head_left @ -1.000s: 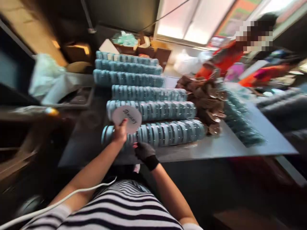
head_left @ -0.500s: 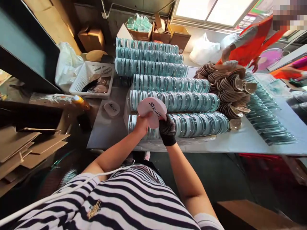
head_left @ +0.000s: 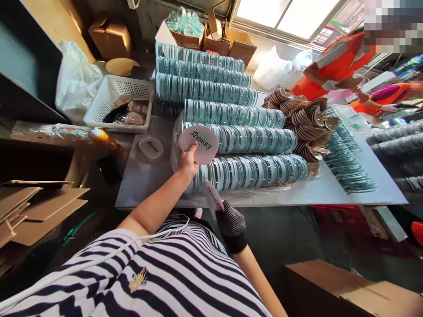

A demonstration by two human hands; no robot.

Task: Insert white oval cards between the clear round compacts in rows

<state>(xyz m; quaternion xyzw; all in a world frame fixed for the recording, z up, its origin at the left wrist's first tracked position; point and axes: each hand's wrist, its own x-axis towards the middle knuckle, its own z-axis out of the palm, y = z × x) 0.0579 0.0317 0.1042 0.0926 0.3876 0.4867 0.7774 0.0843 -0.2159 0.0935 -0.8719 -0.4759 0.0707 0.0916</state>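
My left hand [head_left: 188, 161] holds up a round pale pink pad [head_left: 198, 144] printed "Sbeauty" in front of the rows of teal-rimmed clear round cases [head_left: 244, 171] lying on the table [head_left: 142, 176]. My right hand [head_left: 230, 220], in a black knit glove, sits lower by the table's front edge and grips a second pink printed piece [head_left: 212, 198]. A third printed pad [head_left: 151, 148] lies flat on the table left of the rows.
A heap of brown puffs [head_left: 306, 125] lies right of the rows, with more clear cases [head_left: 346, 158] beyond. A white basket [head_left: 115, 99] and plastic bag [head_left: 74, 81] stand at the left. Cardboard boxes [head_left: 350, 288] are near. People in orange [head_left: 333, 64] work across the table.
My right hand has dropped from the pad down to the table's front edge, taking a second pink piece with it. My left hand still holds the round pad up.
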